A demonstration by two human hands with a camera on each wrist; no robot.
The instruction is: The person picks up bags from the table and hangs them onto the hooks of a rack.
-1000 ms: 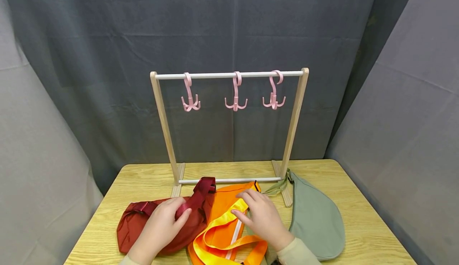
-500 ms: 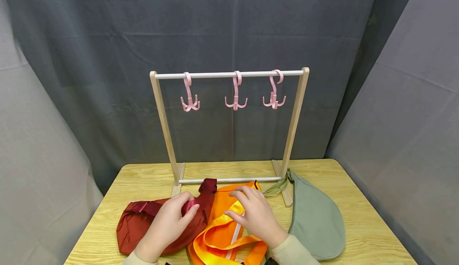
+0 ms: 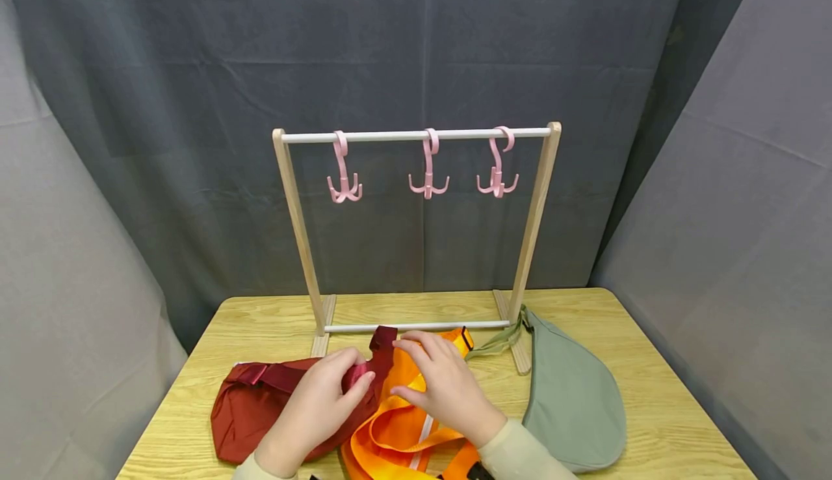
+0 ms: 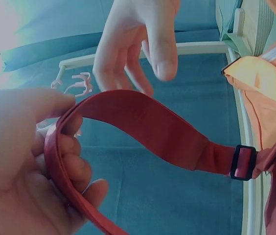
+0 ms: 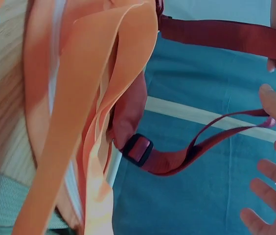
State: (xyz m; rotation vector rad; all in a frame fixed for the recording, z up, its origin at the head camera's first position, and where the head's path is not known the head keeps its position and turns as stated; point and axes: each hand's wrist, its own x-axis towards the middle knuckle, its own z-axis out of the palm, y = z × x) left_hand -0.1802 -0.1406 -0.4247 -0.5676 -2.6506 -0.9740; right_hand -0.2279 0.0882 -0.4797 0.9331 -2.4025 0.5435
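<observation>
My left hand (image 3: 315, 400) grips the dark red strap (image 4: 152, 127) of a rust-red bag (image 3: 243, 411); the strap loops over its curled fingers in the left wrist view. A black slider buckle (image 4: 243, 162) sits on the strap. My right hand (image 3: 438, 382) hovers over the orange bag (image 5: 40, 73), fingers loosely bent and holding nothing. In the right wrist view its thumb is close to the strap; whether they touch I cannot tell. The orange bag, with its wide yellow-orange strap (image 5: 86, 73), lies between both hands, partly covered by the right one.
A sage-green bag (image 3: 575, 400) lies at the right, its strap by the rack's foot. Behind the bags stands a wooden rack (image 3: 299, 234) with a white top bar (image 3: 390, 136). Three pink hooks, including the middle hook (image 3: 428, 169), hang from it. Grey curtains surround the table (image 3: 182, 393).
Both hands have shifted: the left slightly rightward with the red strap, the right leftward toward it. The gap between them has narrowed. Rack and green bag look unchanged.
</observation>
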